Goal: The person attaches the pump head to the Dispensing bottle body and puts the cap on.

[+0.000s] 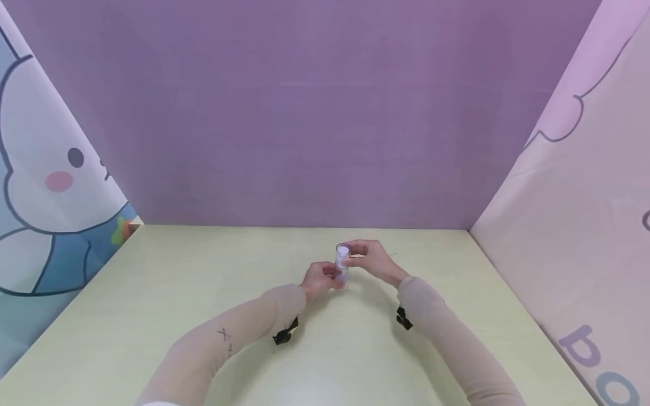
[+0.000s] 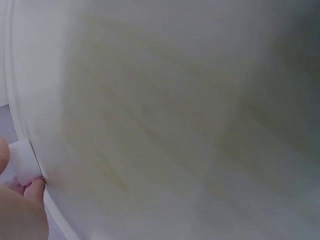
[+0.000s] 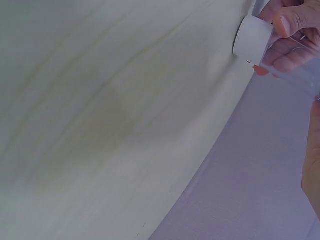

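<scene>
A small clear cylindrical bottle (image 1: pixel 342 273) stands upright on the table, with its white end (image 3: pixel 253 39) down on the tabletop in the right wrist view. My left hand (image 1: pixel 319 279) grips its lower part, thumb and fingers around the side. Higher up, my right hand (image 1: pixel 374 260) pinches the bottle near its rim, thumb in front and fingers behind. In the left wrist view, only the white end (image 2: pixel 25 162) and parts of the left hand (image 2: pixel 22 212) show at the edge. The right hand (image 3: pixel 312 160) is mostly cut off in its own wrist view.
A pale yellow-green table (image 1: pixel 325 349) spreads under both arms. A purple panel (image 1: pixel 304 113) rises behind it. Printed cloth walls stand at the left (image 1: pixel 61 186) and right (image 1: pixel 574 225). Each sleeve has a black strap piece (image 1: pixel 285 332) at the wrist.
</scene>
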Motion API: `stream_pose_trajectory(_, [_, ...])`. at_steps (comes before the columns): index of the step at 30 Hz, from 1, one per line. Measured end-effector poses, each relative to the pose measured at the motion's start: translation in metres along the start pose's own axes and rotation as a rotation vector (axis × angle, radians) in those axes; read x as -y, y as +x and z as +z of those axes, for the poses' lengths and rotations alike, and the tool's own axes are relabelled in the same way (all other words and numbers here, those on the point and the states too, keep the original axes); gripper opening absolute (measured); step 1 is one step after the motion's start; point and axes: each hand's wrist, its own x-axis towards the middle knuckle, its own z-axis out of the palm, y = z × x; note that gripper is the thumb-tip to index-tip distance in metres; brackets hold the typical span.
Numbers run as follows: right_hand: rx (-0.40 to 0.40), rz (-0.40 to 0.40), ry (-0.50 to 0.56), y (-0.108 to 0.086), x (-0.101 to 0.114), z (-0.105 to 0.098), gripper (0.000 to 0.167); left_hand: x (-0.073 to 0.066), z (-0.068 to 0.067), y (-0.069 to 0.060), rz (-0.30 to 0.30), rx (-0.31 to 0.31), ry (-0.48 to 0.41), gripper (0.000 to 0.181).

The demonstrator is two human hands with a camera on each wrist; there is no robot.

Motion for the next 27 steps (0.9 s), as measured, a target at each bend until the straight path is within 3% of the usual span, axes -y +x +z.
stream_pose_trajectory(13, [0.027, -0.016, 0.014, 0.002, -0.003, 0.002, 0.045, -0.002, -0.001, -0.003, 0.006, -0.038, 0.022, 0.041])
stream_pose_trajectory(22, [0.024, 0.005, 0.045, -0.002, 0.0, 0.002, 0.05, -0.001, 0.0, -0.002, 0.028, -0.021, 0.04, 0.045])
stream_pose_trajectory(25, [0.03, 0.008, 0.07, -0.004, -0.001, -0.004, 0.064, -0.009, -0.009, -0.006, -0.005, -0.007, 0.053, 0.056])
stream_pose_trajectory(27, [0.025, 0.011, 0.044, -0.009, -0.001, -0.014, 0.073, -0.018, -0.024, -0.013, -0.005, -0.011, 0.09, 0.061])
